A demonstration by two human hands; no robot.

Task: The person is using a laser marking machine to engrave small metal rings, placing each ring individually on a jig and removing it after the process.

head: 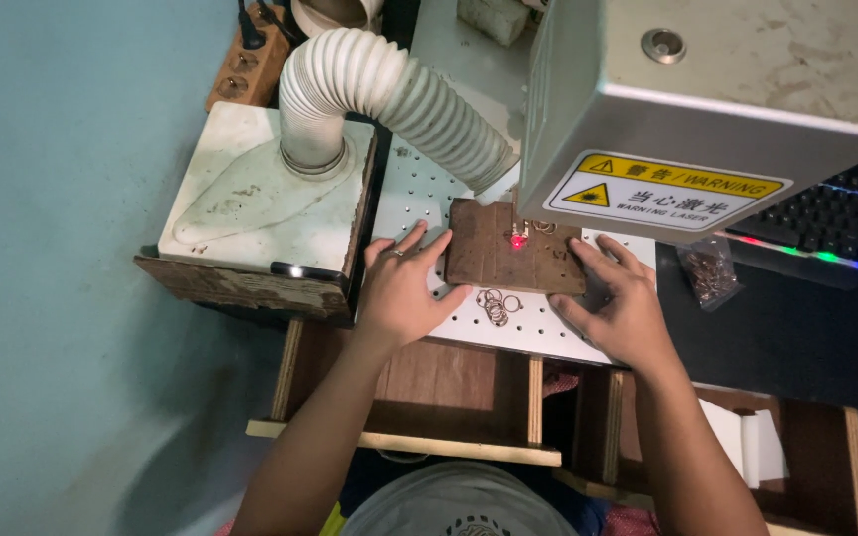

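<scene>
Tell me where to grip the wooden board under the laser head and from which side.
Grip the wooden board by its two short ends, coming in from left and right, where the left hand and right hand already rest. It lies flat on the perforated plate; the laser head overhangs its far edge, and the small metal rings lie at its near edge.

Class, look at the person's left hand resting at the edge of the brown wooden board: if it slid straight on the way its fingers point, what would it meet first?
The left hand already touches the brown wooden board; beyond that, probably the white ribbed hose, though depth is unclear.
</scene>
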